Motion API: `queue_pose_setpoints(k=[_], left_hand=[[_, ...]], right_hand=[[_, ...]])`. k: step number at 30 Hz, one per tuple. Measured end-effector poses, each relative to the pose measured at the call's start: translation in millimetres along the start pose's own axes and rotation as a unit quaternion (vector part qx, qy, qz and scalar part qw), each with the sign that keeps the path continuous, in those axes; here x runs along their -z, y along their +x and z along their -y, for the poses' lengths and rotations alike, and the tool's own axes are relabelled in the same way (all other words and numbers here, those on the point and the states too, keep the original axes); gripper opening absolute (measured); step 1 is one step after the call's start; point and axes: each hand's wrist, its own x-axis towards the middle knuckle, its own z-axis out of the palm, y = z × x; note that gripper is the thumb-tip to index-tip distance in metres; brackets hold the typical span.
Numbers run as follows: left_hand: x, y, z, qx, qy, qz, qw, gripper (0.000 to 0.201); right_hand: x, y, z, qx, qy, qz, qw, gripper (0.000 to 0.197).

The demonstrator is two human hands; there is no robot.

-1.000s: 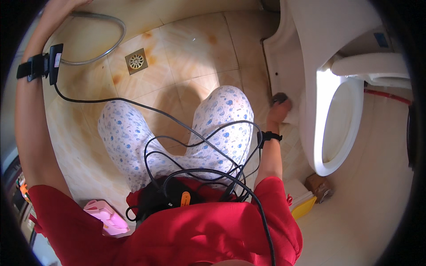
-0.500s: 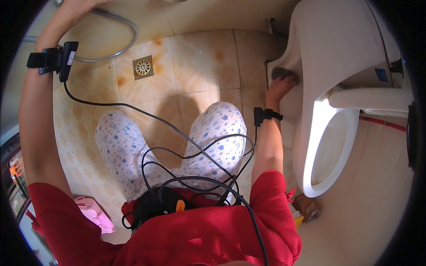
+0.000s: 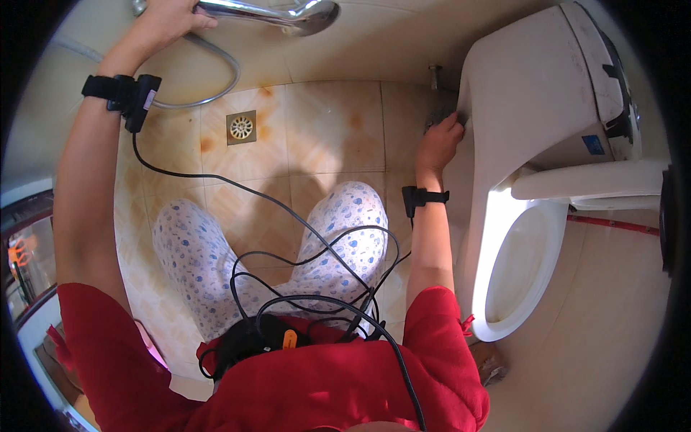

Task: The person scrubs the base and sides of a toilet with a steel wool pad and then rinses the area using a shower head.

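My left hand point(image 3: 171, 23) is closed around the handle end of a chrome shower head point(image 3: 311, 17) near the wall at the top left. A grey flexible hose point(image 3: 229, 81) loops down beneath that hand. At the right, my right hand point(image 3: 439, 144) reaches beside the back of the toilet's base. Its fingers are closed on a dark grey scouring pad point(image 3: 437, 117), partly hidden and blurred against the shaded floor. The white toilet point(image 3: 497, 133) stands just right of this hand, with its seat ring point(image 3: 533, 266) nearer to me.
A square floor drain point(image 3: 242, 127) lies in the tiles ahead of my knees. Black cables point(image 3: 288, 209) run from my wrist straps across my lap. Behind the right hand, a small metal valve point(image 3: 434, 75) juts from the wall. A brown bundle point(image 3: 489, 362) sits beside the toilet's front.
The shower head has come into view with my left hand on it. My right hand has shifted slightly left with the scouring pad, off the toilet's side. The whole view has shifted a little.
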Motion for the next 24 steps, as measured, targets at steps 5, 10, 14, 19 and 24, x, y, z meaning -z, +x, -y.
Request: queue_pose_setpoints(k=[5, 10, 14, 19, 24], left_hand=[[24, -9, 16, 0.003, -0.075, 0.056, 0.996, 0.026], [42, -19, 14, 0.01, -0.08, 0.054, 0.995, 0.026], [52, -23, 9, 0.033, -0.074, 0.042, 0.996, 0.027], [62, -9, -6, 0.015, -0.027, 0.028, 0.999, 0.028], [41, 12, -7, 0.009, 0.057, 0.078, 0.995, 0.039]], right_hand=[[33, -12, 26, -0.014, 0.001, 0.0, 1.0, 0.044], [17, -32, 6, 0.033, -0.167, -0.044, 0.984, 0.043], [17, -44, -2, -0.033, -0.109, 0.055, 0.992, 0.043], [16, -38, -20, 0.044, -0.197, 0.093, 0.975, 0.048], [-34, -22, -66, -0.13, 0.221, 0.204, 0.945, 0.056]])
